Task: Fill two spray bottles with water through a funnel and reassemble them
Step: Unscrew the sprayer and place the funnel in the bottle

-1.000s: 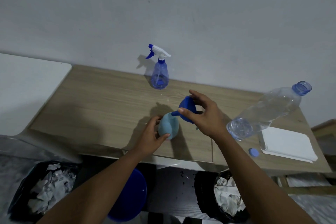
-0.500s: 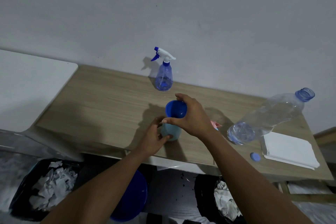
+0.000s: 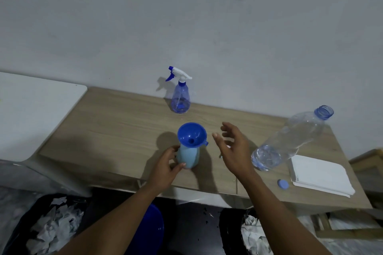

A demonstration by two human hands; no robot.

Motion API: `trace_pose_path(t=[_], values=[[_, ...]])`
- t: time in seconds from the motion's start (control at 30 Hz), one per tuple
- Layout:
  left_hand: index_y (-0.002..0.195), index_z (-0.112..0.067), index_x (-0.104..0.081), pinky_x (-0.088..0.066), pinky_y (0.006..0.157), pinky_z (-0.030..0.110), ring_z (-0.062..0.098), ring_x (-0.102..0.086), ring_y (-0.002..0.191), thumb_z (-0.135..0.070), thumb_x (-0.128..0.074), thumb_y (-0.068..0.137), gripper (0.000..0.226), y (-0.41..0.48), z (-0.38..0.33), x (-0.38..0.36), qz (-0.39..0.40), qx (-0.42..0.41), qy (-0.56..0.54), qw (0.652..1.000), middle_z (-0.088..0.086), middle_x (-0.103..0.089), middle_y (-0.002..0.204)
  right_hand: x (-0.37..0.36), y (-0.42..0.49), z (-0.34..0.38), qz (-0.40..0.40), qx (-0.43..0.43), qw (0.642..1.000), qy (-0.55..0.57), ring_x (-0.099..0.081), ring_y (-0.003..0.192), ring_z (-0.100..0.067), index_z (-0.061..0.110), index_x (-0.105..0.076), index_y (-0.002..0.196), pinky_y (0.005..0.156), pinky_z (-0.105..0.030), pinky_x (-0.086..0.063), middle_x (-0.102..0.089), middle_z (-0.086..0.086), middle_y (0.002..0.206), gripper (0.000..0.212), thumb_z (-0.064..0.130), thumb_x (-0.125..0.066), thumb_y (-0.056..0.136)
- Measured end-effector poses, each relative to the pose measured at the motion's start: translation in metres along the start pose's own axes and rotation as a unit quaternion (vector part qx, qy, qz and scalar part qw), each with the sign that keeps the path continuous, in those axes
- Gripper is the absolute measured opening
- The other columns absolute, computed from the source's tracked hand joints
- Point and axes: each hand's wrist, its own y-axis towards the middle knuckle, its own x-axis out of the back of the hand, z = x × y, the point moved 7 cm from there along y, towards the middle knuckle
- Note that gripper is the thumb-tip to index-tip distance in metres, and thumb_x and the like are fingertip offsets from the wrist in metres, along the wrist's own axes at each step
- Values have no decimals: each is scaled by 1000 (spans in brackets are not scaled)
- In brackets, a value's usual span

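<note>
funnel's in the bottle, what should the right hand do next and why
Probably reach the right hand to the uncapped water bottle: the funnel already sits in the light blue bottle, which the left hand steadies.

Dim, bluish light; soft shadows fall leftward; edges bow from wide-angle distortion.

So the right hand (image 3: 232, 147) has let go of the blue funnel (image 3: 191, 134) and pulled off to the right, fingers spread and holding nothing. A second ago it was carrying the funnel in, tilted, next to the light blue bottle (image 3: 188, 156). Now the funnel sits on its own in that bottle's neck, mouth up.
</note>
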Motion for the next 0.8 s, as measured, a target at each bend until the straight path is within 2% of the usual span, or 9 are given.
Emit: trace_pose_path(t=[0.13, 0.2, 0.3, 0.37, 0.43, 0.5, 0.6, 0.73, 0.8], values=[[115, -52, -52, -58, 83, 33, 0, -61, 100, -20, -79, 83, 53, -32, 12, -13, -70, 14, 43, 997, -16, -61, 109, 59, -34, -39, -87, -41, 995, 11, -65, 96, -2, 13, -65, 117, 74, -9, -50, -68, 1, 106, 23, 18, -66, 95], [112, -55, -52, -57, 78, 31, 6, -62, 94, -29, -79, 82, 48, -47, 10, -40, -53, 6, 74, 996, -17, -62, 104, 93, -49, -63, -136, -69, 988, 7, -65, 91, 2, 13, -67, 107, 75, -20, -54, -70, 5, 98, 13, 17, -65, 95], [111, -44, -57, -54, 75, 23, 10, -62, 89, -27, -82, 80, 43, -53, -14, -93, -8, -14, 74, 997, -17, -64, 103, 149, -58, -89, -213, -105, 971, 5, -65, 87, 0, 13, -67, 105, 85, -43, -57, -70, 2, 96, 11, 19, -65, 96], [111, -40, -58, -55, 74, 26, 10, -61, 87, -22, -83, 79, 45, -43, -39, -125, -5, -38, 70, 997, -18, -64, 101, 182, -54, -92, -243, -106, 964, 20, -64, 90, -2, 13, -64, 108, 88, -42, -56, -68, 3, 96, 15, 20, -66, 95], [109, -43, -58, -53, 70, 24, 8, -60, 86, -19, -83, 78, 47, -27, -70, -155, -1, -63, 76, 995, -17, -65, 99, 209, -45, -86, -248, -85, 964, 42, -64, 92, -4, 15, -61, 111, 85, -32, -55, -67, 4, 97, 19, 19, -68, 94], [109, -49, -58, -51, 66, 22, 7, -62, 86, -22, -83, 77, 48, -9, -97, -182, 5, -87, 70, 994, -18, -67, 100, 229, -31, -81, -226, -63, 970, 55, -64, 95, -7, 14, -60, 117, 77, -13, -52, -66, -3, 103, 25, 18, -68, 94], [116, -45, -56, -56, 76, 30, 4, -65, 94, -30, -84, 76, 52, 16, -123, -216, 23, -99, 62, 993, -17, -67, 107, 241, -6, -82, -152, -45, 986, 54, -62, 104, -9, 12, -56, 131, 74, -5, -49, -62, -3, 117, 41, 22, -68, 93], [139, -34, -49, -58, 83, 25, 1, -60, 111, -38, -85, 73, 75, 34, -149, -246, 69, -93, 86, 990, -15, -60, 128, 236, 17, -89, -22, -31, 997, 67, -62, 115, -12, 21, -50, 139, 87, -23, -56, -61, 5, 130, 59, 29, -76, 87], [137, -39, -50, -58, 84, 26, 0, -61, 111, -35, -84, 76, 70, 37, -156, -252, 74, -94, 99, 988, -15, -61, 127, 228, 24, -91, 28, -26, 996, 75, -64, 114, -9, 27, -53, 136, 90, -31, -58, -62, 12, 129, 61, 30, -81, 83]])
